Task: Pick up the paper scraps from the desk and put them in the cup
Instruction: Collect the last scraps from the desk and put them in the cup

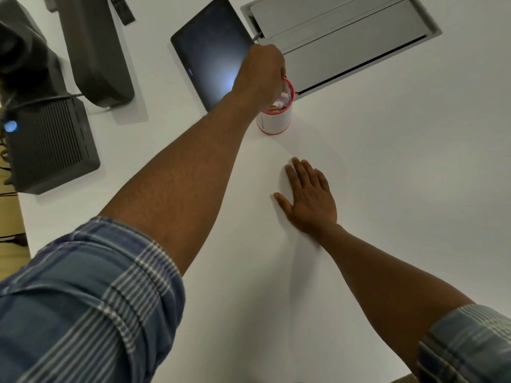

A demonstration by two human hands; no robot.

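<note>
Left hand (262, 73) over the cup (275, 117), fingers hidden at the rim; grip cannot be told. Right hand (308, 196) flat, fingers spread on the desk (387, 175). Paper scraps (283, 99) lie crumpled inside the cup: likely light, soft, best pinched by an edge

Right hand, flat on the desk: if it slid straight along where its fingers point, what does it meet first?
The right hand points up-left toward the white paper cup with the pink rim. Bare white desk lies between, so the cup probably comes first, though the line may pass just beside it.
</note>
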